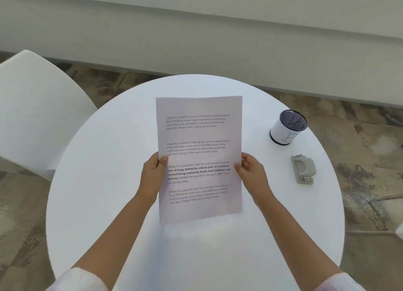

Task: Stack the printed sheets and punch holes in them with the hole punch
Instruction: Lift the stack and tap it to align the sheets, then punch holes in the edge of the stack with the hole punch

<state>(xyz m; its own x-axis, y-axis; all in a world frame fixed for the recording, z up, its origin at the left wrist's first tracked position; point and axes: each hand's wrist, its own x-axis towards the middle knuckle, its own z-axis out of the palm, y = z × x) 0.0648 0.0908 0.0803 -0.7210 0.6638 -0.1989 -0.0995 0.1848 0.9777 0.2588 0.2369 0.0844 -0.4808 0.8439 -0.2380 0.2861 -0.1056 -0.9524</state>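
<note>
The printed sheets stand upright over the middle of the round white table, their bottom edge at or just above the tabletop. My left hand grips the left edge, thumb on the front. My right hand pinches the right edge at about the same height. Black paragraphs of text face me. The grey hole punch lies on the table to the right, apart from both hands.
A white cylindrical pen holder with a dark mesh top stands behind the hole punch near the table's far right rim. A white chair is at the left. A pale wall runs along the back.
</note>
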